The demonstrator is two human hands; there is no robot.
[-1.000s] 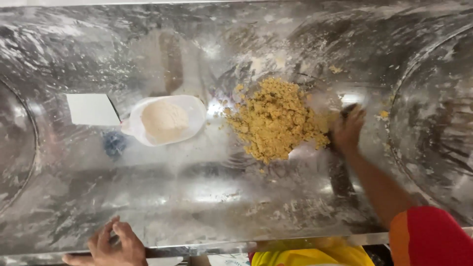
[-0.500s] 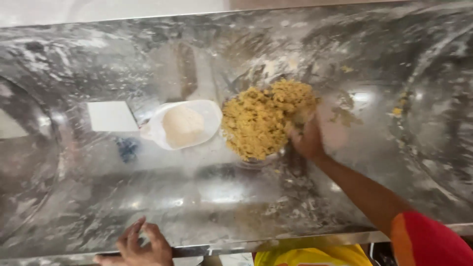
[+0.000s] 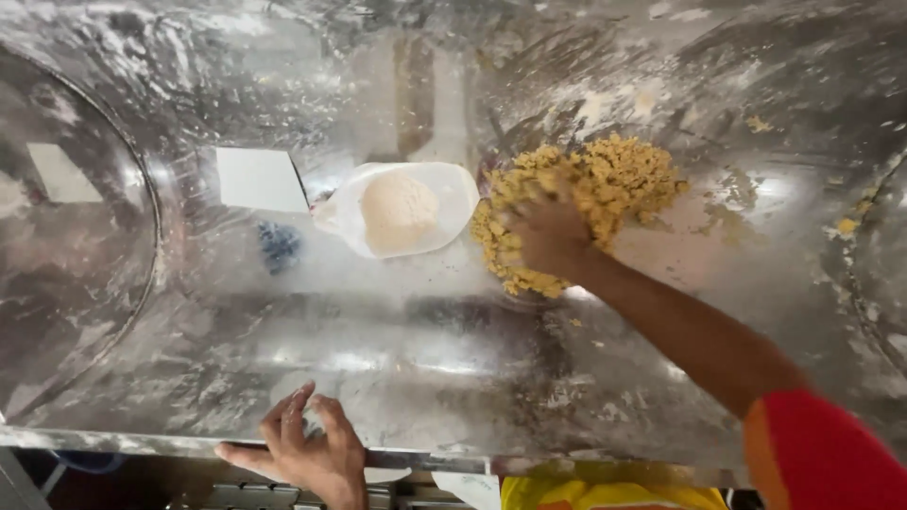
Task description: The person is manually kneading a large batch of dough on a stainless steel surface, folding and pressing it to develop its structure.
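A heap of yellow crumbly dough [image 3: 605, 189] lies on a floured steel worktop [image 3: 444, 359]. My right hand [image 3: 548, 231] presses into the heap's left side, palm down, fingers blurred by motion; a red sleeve covers the upper arm. To the left of the heap sits a white plastic scoop [image 3: 402, 208] holding pale flour. My left hand [image 3: 307, 449] rests on the near edge of the worktop, fingers spread and gripping nothing.
A white rectangular card [image 3: 257, 179] lies left of the scoop, with a small blue object [image 3: 279, 246] below it. Round steel rims curve in at the far left [image 3: 146, 236] and far right [image 3: 874, 227]. Yellow crumbs [image 3: 846, 227] dot the right side.
My right hand has swept from the heap's right side across to its left, pushing the crumbs together. The camera has shifted, and my left hand has slid right along the edge.
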